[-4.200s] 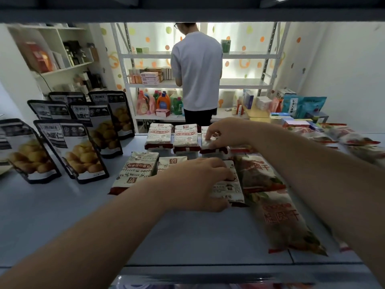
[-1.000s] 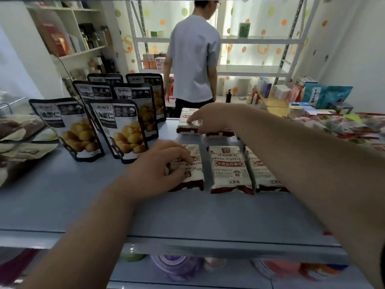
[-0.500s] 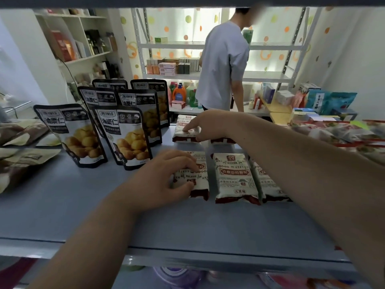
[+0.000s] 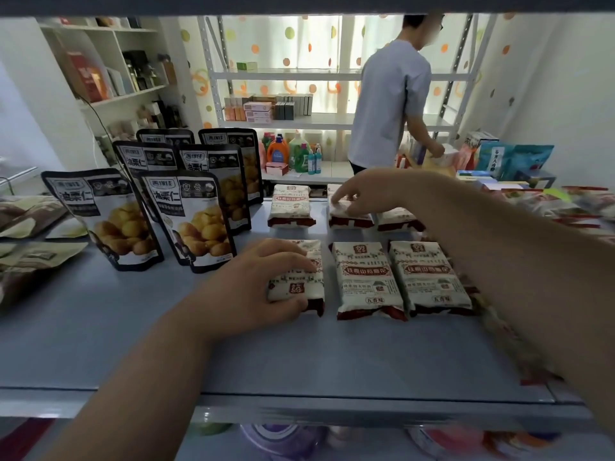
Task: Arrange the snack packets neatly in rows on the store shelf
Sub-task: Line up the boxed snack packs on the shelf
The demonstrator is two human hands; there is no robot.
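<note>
Head view: my left hand clamped the lower-centre white-and-red snack packet, long axis pointing up-frame; right hand, fingers spread, pressed another packet above.

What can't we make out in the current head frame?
Head view only:
- Front-left packet: label mostly covered by the left hand.
- Back-right packet: largely behind the right forearm.
- Middle back packet: top covered by the right hand.
- Red-edged packets far right: blurred, cut by the frame edge.
- Lower shelf items: blocked by the shelf lip, blurred.
</note>
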